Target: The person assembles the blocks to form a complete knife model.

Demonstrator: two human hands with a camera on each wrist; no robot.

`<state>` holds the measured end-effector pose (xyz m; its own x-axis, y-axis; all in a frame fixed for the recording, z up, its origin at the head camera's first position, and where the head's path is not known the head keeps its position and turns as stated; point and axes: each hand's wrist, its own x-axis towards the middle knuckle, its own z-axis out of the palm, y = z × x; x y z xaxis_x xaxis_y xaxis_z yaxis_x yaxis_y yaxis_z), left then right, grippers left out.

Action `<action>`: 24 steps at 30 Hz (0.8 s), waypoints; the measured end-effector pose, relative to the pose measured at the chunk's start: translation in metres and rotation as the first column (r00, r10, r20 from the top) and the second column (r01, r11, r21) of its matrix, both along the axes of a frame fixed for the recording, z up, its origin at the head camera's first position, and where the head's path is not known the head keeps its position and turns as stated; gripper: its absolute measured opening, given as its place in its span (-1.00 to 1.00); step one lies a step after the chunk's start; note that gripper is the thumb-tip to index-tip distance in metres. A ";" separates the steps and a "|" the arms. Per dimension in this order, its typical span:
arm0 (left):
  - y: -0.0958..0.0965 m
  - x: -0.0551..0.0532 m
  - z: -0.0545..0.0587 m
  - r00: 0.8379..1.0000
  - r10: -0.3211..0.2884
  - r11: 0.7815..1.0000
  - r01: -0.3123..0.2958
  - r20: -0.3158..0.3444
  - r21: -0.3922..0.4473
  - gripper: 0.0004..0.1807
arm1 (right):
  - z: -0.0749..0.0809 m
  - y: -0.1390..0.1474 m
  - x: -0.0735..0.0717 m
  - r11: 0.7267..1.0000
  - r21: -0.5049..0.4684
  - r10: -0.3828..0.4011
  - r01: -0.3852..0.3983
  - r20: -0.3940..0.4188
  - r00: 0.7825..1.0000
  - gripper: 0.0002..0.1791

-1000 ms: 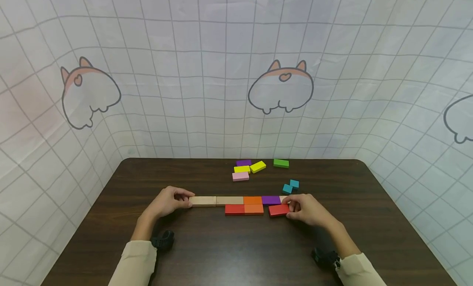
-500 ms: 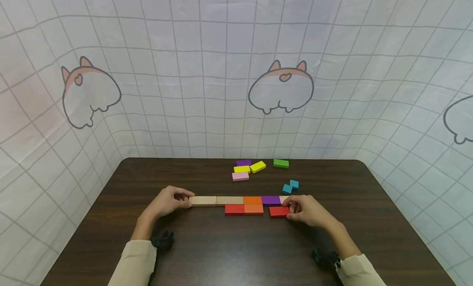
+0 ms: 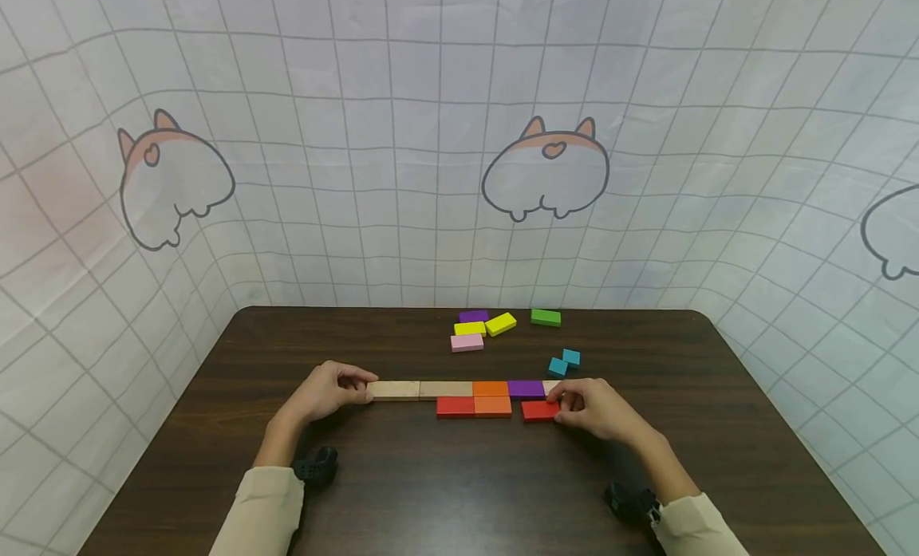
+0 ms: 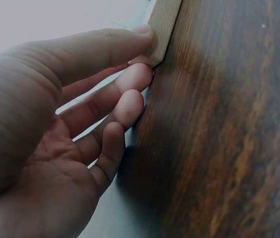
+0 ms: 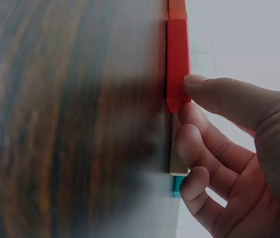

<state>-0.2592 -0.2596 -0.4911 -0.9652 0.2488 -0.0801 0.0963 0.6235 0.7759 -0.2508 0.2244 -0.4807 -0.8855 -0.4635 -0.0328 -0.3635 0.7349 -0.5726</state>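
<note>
My left hand (image 3: 326, 392) pinches the left end of a plain wooden block (image 4: 162, 27), thumb on its side and fingertips at its end. From there a row runs right: a second plain block (image 3: 447, 391), an orange block (image 3: 491, 389), a purple block (image 3: 526, 390) and a pale block (image 3: 550, 387) partly hidden by the right hand. In front lie a red block (image 3: 455, 407) and another orange block (image 3: 493, 408), side by side. Past a small gap, my right hand (image 3: 599, 408) pinches a second red block (image 5: 178, 62) by its right end.
Behind the row, two small teal blocks (image 3: 558, 367) lie near the right hand. Farther back sit a pink block (image 3: 467, 343), two yellow blocks (image 3: 501, 325), a purple one (image 3: 474, 317) and a green one (image 3: 546, 317). A grid-patterned curtain (image 3: 416, 181) surrounds the dark table (image 3: 431, 476).
The red block in my right hand has turned from slightly tilted to parallel with the row. The right hand has shifted only slightly; the left hand keeps its place.
</note>
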 end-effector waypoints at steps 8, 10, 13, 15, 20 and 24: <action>0.000 0.001 0.000 1.000 -0.002 1.000 0.002 0.001 -0.001 -0.72 | 0.001 -0.007 0.001 1.000 0.000 -0.021 0.021 -0.002 1.000 -0.79; 0.000 0.001 0.000 1.000 -0.001 1.000 0.001 0.002 -0.001 -0.73 | 0.001 -0.009 0.001 1.000 0.000 -0.012 0.012 -0.011 1.000 -0.79; 0.000 0.001 0.000 1.000 -0.003 1.000 0.003 0.003 -0.002 -0.72 | 0.000 -0.010 0.001 1.000 0.001 -0.008 0.008 -0.019 1.000 -0.79; 0.000 0.001 0.000 1.000 0.000 1.000 0.000 0.005 0.000 -0.73 | 0.000 -0.011 0.001 1.000 0.001 -0.003 0.003 -0.022 1.000 -0.79; 0.001 0.000 0.000 1.000 -0.002 1.000 0.002 0.002 0.001 -0.73 | 0.000 -0.012 0.000 1.000 -0.001 0.005 -0.005 -0.027 1.000 -0.78; 0.000 0.000 0.000 1.000 -0.006 1.000 0.006 0.001 0.000 -0.72 | 0.001 -0.013 0.000 1.000 -0.009 0.023 -0.023 -0.043 0.999 -0.78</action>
<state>-0.2595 -0.2595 -0.4913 -0.9636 0.2547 -0.0810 0.0996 0.6232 0.7757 -0.2512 0.2110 -0.4800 -0.8750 -0.4840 0.0094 -0.4047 0.7206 -0.5631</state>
